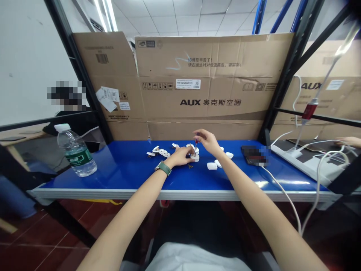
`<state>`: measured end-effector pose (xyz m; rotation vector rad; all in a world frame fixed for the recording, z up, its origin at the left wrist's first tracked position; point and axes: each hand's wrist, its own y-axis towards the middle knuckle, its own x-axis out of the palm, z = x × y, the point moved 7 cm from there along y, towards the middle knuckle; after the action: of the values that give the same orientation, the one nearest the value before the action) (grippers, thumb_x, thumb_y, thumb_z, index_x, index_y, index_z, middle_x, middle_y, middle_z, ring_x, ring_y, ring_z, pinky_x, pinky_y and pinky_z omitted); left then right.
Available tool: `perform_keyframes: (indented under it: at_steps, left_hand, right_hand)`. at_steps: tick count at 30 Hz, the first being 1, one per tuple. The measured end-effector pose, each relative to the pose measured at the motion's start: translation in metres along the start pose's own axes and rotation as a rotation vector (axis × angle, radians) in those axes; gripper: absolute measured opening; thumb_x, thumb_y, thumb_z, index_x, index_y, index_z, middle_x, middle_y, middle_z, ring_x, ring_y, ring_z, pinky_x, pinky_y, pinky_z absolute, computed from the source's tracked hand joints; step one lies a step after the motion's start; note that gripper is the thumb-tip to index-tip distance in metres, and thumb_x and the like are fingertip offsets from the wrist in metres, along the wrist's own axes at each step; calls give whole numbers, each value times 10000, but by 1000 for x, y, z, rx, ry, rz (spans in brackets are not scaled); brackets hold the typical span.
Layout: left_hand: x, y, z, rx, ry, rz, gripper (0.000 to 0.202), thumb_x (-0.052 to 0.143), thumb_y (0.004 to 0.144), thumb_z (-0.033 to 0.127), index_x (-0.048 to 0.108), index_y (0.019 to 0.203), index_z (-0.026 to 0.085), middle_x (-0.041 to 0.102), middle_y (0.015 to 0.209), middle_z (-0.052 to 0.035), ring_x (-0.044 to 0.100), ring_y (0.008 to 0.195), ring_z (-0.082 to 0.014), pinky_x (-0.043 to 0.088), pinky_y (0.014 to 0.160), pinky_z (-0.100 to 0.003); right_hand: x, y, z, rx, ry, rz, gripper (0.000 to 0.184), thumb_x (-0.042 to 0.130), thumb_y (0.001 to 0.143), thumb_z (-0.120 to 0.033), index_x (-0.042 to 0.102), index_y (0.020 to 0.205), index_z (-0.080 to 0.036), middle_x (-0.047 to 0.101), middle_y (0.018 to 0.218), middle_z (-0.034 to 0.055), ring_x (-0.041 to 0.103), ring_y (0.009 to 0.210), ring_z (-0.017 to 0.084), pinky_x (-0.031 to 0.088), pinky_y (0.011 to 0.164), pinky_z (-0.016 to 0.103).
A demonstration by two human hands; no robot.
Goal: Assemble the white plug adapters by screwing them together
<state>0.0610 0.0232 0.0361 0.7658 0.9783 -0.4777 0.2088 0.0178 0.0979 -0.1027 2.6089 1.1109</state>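
My left hand (pixel 182 155), with a green watch on the wrist, is closed on a small white plug part (pixel 195 157) lying on the blue table (pixel 126 169). My right hand (pixel 205 141) pinches a red-handled screwdriver (pixel 195 145) held upright, its tip down on that white part. Several more white plug parts (pixel 159 152) lie to the left of the hands and others (pixel 212 165) to the right. Tiny screws (pixel 190 165) sit just in front of the left hand.
A water bottle (pixel 75 150) stands at the table's left. A dark phone (pixel 252 155) with a white cable lies at the right, beside a white power strip (pixel 304 163). Cardboard boxes (pixel 208 82) wall the back. Another person sits at far left; someone's hand (pixel 348 141) shows at far right.
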Motion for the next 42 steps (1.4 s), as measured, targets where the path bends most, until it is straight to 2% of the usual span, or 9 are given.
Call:
perform_keyframes:
  at_steps: [4, 7, 11, 14, 17, 20, 29, 34, 42]
  left_hand:
    - [-3, 0, -1, -27, 53, -1, 190, 736, 873, 327, 644, 1008, 229, 745, 1084, -35, 674, 1063, -263, 423, 1003, -405]
    - [-8, -2, -2, -70, 116, 37, 184, 738, 869, 334, 679, 1017, 242, 707, 1167, -51, 637, 1147, -284, 382, 1051, -435]
    - [-15, -5, -5, -142, 231, 90, 202, 743, 860, 354, 715, 1041, 269, 606, 1273, -65, 579, 1219, -312, 355, 1055, -461]
    - [-17, -6, -11, -204, 284, 107, 210, 734, 867, 350, 710, 1064, 280, 585, 1246, -69, 579, 1190, -313, 357, 1033, -459]
    - [-17, -6, -17, -250, 318, 124, 189, 710, 890, 348, 690, 1059, 267, 574, 1231, -77, 581, 1170, -314, 362, 1014, -454]
    - [-20, -7, -24, -306, 369, 170, 263, 710, 893, 352, 636, 1121, 244, 575, 1229, -97, 582, 1146, -321, 373, 988, -455]
    - [-45, -20, -28, -546, 446, 300, 273, 612, 882, 247, 609, 1154, 228, 602, 1247, -147, 554, 1164, -369, 394, 950, -501]
    - [-70, -46, -48, -877, 514, 312, 388, 635, 805, 309, 669, 1166, 170, 581, 1317, -222, 499, 1232, -462, 376, 962, -559]
    - [-74, -56, -71, -952, 445, 147, 464, 683, 691, 338, 712, 1135, 208, 669, 1308, -204, 487, 1275, -495, 338, 988, -602]
  right_hand:
    - [-15, -1, 0, 10, -39, 125, 297, 467, 980, -379, 605, 1187, -217, 672, 845, 23, 633, 721, 176, 534, 746, 314]
    - [-19, -1, 5, 91, -226, 73, 297, 372, 989, -303, 630, 1096, -202, 644, 760, 21, 583, 699, 185, 495, 719, 308]
    - [-11, -4, 16, 169, -490, -226, 245, 470, 939, -287, 695, 906, -194, 724, 895, 60, 622, 854, 210, 460, 795, 307]
    - [-9, -15, 28, 275, -551, -500, 292, 639, 889, -484, 728, 906, -206, 740, 918, 54, 647, 875, 222, 449, 747, 292]
    - [-13, -32, 40, 412, -565, -781, 422, 876, 634, -521, 753, 904, -221, 730, 908, 29, 651, 793, 208, 451, 669, 280]
    - [-21, -43, 46, 511, -560, -886, 565, 954, 479, -412, 768, 984, -242, 724, 974, 20, 649, 730, 183, 467, 616, 272]
    - [1, -36, 38, 355, -540, -802, 306, 854, 675, -278, 788, 972, -254, 755, 980, 31, 697, 835, 214, 490, 685, 269]
    - [10, -28, 31, 255, -574, -692, 276, 792, 806, -319, 773, 1076, -265, 766, 1116, 59, 707, 970, 252, 504, 783, 296]
    - [9, -33, 43, 301, -657, -765, 466, 907, 659, -307, 764, 1099, -258, 759, 1110, 62, 707, 978, 276, 489, 749, 296]
